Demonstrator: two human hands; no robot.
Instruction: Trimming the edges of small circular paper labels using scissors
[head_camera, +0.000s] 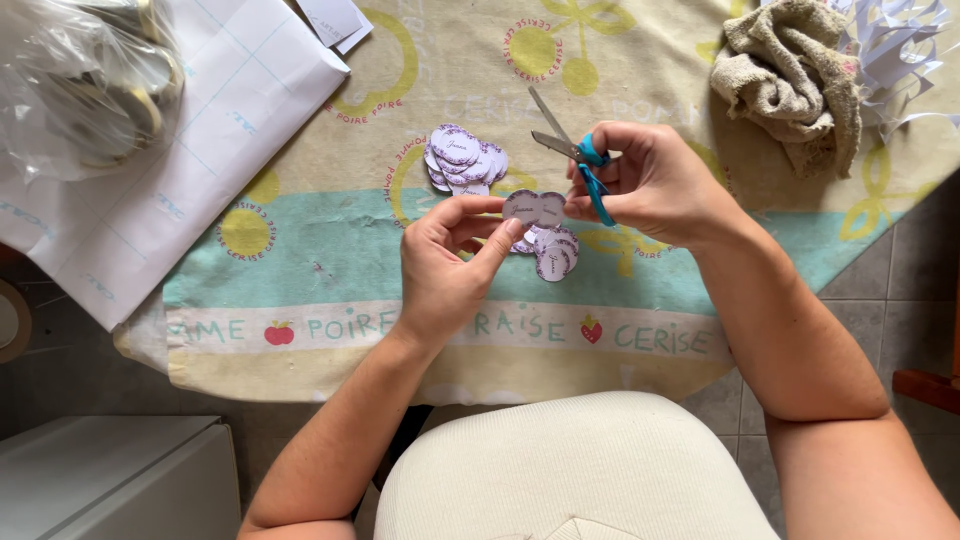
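Observation:
My left hand (447, 255) pinches a small paper piece made of two joined round labels (534, 208) between thumb and fingers. My right hand (655, 185) touches the same piece with its fingertips while it holds blue-handled scissors (572, 150), blades pointing up and to the left. A heap of cut round labels (463, 160) lies on the tablecloth beyond my left hand. A smaller heap of round labels (553, 254) lies just below the piece I hold.
A fruit-printed tablecloth (320, 270) covers the table. A white backing sheet (160, 150) and a clear plastic bag (85, 85) lie at the left. A crumpled beige towel (795, 75) and paper offcuts (900, 50) sit at the right. A white box (110, 475) stands on the floor.

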